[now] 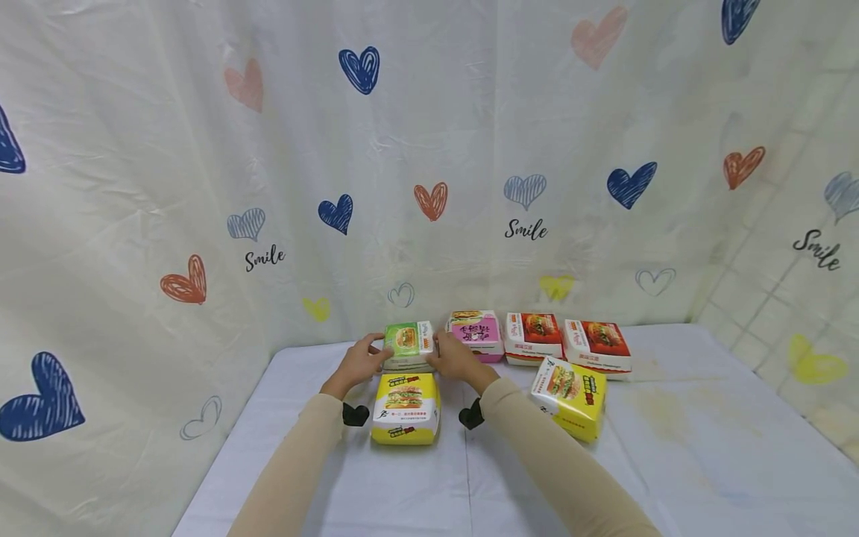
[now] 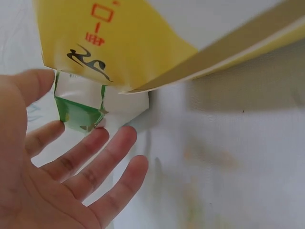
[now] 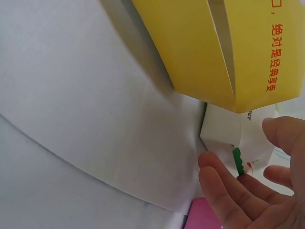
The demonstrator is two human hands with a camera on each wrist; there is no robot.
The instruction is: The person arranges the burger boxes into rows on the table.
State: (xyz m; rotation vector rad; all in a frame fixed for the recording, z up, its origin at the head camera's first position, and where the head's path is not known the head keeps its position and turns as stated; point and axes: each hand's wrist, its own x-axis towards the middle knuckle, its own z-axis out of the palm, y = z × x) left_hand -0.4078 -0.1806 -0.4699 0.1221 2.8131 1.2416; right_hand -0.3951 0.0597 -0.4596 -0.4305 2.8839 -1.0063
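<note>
A green and white burger box (image 1: pixel 408 344) sits near the back of the table, between both hands. My left hand (image 1: pixel 360 365) holds its left end, the thumb at the front and the fingers along the side. At its right end, my right hand (image 1: pixel 461 359) holds it with thumb and fingers around the end. Both wrist views show only part of this box, behind a nearer yellow box. That yellow and white burger box (image 1: pixel 406 410) lies directly in front of the green one, between my forearms.
To the right of the green box stand a pink burger box (image 1: pixel 475 335) and two red and white burger boxes (image 1: pixel 533 337). Another yellow burger box (image 1: pixel 570 395) lies askew in front of them. A curtain with printed hearts (image 1: pixel 429 149) hangs behind the white-covered table (image 1: pixel 698 447).
</note>
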